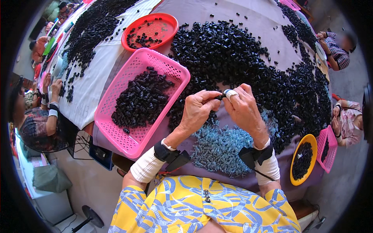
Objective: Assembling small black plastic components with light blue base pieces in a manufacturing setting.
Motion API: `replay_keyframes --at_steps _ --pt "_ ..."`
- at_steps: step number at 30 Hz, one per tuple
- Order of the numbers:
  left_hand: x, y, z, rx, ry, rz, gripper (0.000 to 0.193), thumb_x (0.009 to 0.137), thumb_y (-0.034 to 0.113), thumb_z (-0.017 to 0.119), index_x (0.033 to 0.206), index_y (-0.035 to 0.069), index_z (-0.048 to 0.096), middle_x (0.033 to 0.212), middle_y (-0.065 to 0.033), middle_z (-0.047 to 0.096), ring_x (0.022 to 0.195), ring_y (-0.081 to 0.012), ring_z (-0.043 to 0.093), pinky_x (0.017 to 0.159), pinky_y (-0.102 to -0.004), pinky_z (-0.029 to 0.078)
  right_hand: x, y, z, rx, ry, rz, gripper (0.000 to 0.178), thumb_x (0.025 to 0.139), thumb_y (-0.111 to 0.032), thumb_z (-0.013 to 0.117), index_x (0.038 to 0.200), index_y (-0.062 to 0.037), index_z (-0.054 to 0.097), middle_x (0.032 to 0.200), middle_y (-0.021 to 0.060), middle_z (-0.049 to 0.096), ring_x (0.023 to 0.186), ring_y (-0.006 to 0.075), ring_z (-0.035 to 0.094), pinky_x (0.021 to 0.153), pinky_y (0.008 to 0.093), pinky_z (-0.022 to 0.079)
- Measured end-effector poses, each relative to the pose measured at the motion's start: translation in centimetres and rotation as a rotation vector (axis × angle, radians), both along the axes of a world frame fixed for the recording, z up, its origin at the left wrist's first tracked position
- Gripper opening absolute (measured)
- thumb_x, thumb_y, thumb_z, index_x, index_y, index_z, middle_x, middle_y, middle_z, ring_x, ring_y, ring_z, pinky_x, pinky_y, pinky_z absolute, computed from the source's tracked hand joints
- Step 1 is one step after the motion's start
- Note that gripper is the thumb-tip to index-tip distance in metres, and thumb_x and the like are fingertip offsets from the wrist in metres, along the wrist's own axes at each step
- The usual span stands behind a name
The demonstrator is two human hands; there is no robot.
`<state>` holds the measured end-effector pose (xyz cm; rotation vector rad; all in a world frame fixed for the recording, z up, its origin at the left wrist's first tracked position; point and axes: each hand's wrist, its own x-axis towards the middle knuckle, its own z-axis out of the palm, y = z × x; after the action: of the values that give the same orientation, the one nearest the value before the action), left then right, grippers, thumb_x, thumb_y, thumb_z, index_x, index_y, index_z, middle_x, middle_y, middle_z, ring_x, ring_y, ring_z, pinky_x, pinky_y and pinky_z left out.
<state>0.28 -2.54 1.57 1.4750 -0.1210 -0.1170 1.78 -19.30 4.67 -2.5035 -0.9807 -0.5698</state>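
My left hand point(199, 109) and my right hand point(244, 108) meet over the table, fingertips pinched together. Between them is a small black plastic part point(220, 97), mostly covered by the fingers. White tape wraps a finger of the right hand. Just below the hands lies a heap of small bluish metal springs point(219, 149). Behind and to the right spreads a large pile of black plastic parts point(229, 58). To the left stands a pink perforated basket point(101, 112), partly filled with black parts point(140, 99).
A red round tray point(161, 25) with scattered black parts sits behind the basket. At right are a yellow bowl point(294, 165) and another pink basket point(329, 159). Other people point(37, 124) work around the tables. A second white-covered table point(91, 91) adjoins at left, bearing more black parts.
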Motion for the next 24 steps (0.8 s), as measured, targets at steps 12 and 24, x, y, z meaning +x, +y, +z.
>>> replay_keyframes --at_steps 12,24 --pt "0.0 -0.2 -0.1 -0.08 -0.027 0.032 0.019 0.08 -0.002 0.061 0.099 -0.005 0.065 0.082 -0.0046 0.064 0.069 -0.0075 0.06 0.063 -0.0202 0.05 -0.3 0.4 -0.8 0.123 -0.023 -0.003 0.008 0.08 -0.005 0.058 0.074 -0.0013 0.054 0.069 0.0108 0.057 0.068 0.0256 0.057 0.079 0.0398 0.039" --pt "0.1 0.3 0.5 -0.106 0.046 -0.073 0.023 0.083 0.002 0.061 0.105 -0.005 0.061 0.084 -0.0068 0.066 0.073 -0.0096 0.061 0.067 -0.0214 0.05 0.3 -0.4 0.4 0.275 0.06 0.125 0.009 0.078 -0.003 0.063 0.086 0.0 0.06 0.072 0.0106 0.06 0.068 0.026 0.058 0.075 0.0383 0.042"
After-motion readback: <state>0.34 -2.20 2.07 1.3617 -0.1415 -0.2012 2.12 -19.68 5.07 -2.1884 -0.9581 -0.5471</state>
